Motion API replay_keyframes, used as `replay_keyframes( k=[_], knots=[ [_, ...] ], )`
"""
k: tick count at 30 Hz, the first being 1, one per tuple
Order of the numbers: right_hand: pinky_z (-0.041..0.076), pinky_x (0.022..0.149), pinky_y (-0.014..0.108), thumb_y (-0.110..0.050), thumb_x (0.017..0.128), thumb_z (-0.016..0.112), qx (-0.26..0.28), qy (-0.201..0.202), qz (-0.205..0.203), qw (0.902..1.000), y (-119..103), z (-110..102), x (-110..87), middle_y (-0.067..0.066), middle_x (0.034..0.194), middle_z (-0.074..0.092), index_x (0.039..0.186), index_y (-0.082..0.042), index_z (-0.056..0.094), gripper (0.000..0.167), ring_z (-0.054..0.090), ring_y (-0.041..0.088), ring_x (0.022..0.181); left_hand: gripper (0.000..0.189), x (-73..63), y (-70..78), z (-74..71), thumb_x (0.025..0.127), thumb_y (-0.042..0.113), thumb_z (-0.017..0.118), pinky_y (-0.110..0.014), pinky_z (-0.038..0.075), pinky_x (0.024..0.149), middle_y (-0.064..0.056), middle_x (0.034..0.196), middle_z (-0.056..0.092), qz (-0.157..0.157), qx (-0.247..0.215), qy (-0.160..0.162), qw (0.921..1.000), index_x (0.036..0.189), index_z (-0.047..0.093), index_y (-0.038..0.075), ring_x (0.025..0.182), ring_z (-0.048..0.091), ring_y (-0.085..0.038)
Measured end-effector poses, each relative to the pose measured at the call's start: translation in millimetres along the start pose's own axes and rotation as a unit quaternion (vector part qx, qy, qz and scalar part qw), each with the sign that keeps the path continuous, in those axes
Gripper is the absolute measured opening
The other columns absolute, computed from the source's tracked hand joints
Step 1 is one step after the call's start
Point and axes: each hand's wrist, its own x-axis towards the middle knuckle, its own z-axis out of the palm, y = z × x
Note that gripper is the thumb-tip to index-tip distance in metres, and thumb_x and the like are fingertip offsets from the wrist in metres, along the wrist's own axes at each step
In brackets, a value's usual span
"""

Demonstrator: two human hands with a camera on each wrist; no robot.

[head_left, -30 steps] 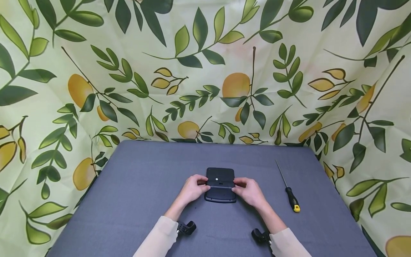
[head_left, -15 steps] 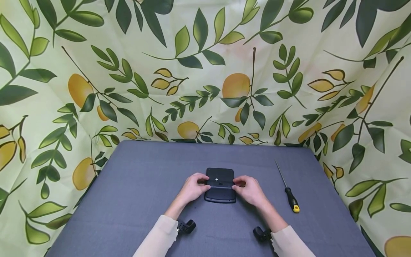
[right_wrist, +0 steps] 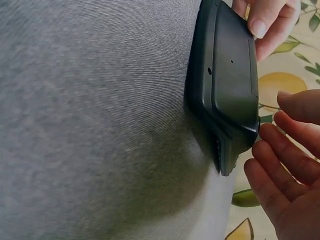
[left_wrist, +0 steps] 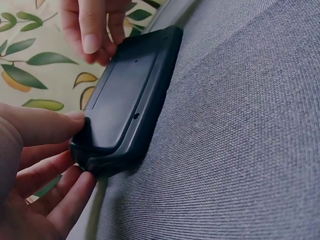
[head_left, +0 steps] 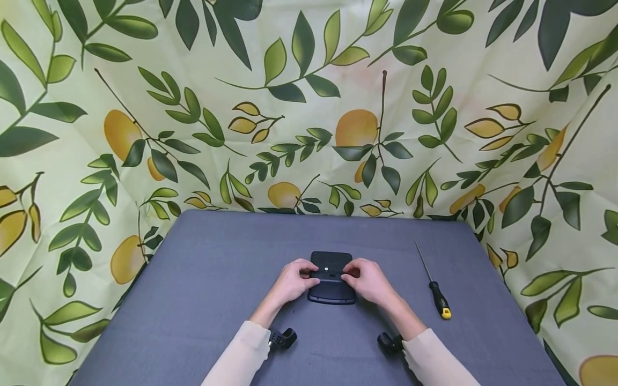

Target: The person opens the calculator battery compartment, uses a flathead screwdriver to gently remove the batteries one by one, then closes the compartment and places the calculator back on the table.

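soft, even light fills the bright head view; the wrist views look dimmer, a pale sheen on the black device (left_wrist: 117,100), the shadowed worktop (right_wrist: 100,100) blurring lower left in the right one.

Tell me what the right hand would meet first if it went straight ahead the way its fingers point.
The right hand would probably meet the black device first, though whether they're touching is unclear. The left hand appears to be next, beyond it.

Forearms (head_left: 263,312) angled inward, left hand (head_left: 289,281) in a pinch — right hand (head_left: 369,281) looser, fingers (right_wrist: 287,151) gently bent
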Motion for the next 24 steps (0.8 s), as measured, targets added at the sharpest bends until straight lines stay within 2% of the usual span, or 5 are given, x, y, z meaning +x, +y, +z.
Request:
replay_keyframes(
  k=[11, 18, 24],
  knots=[
    [0.051, 0.082, 0.04, -0.015, 0.087, 0.08, -0.031, -0.04, -0.04, 0.9979, -4, 8, 9.2, -0.005, 0.09, 0.066, 0.093, -0.012, 0.075, 0.008, 0.06, 0.015, 0.088, 0.023, -0.6, -0.4, -1.0, 0.084, 0.007, 0.08, -0.035, 0.058, 0.082, -0.009, 0.104, 0.067, 0.002, 0.001, -0.008, 1.0, 0.104, 0.076, -0.001, 0.09, 0.069, -0.025],
    [0.05, 0.082, 0.041, -0.015, 0.085, 0.081, -0.038, -0.039, -0.052, 0.9972, -7, 10, 10.2, -0.004, 0.09, 0.065, 0.093, -0.011, 0.076, 0.01, 0.06, 0.017, 0.089, 0.024, -1.2, -1.4, -0.5, 0.083, 0.005, 0.081, -0.036, 0.058, 0.084, -0.01, 0.102, 0.064, 0.005, -0.005, -0.01, 0.9999, 0.105, 0.075, -0.004, 0.09, 0.069, -0.027],
    [0.049, 0.083, 0.041, -0.014, 0.084, 0.082, -0.05, -0.035, -0.055, 0.9966, -3, 12, 11.1, -0.003, 0.091, 0.065, 0.095, -0.01, 0.076, 0.013, 0.058, 0.019, 0.09, 0.024, -0.3, -1.1, -0.3, 0.084, 0.007, 0.081, -0.033, 0.057, 0.084, -0.007, 0.102, 0.063, -0.003, 0.008, -0.01, 0.9999, 0.105, 0.075, -0.002, 0.089, 0.067, -0.023]
  ],
)
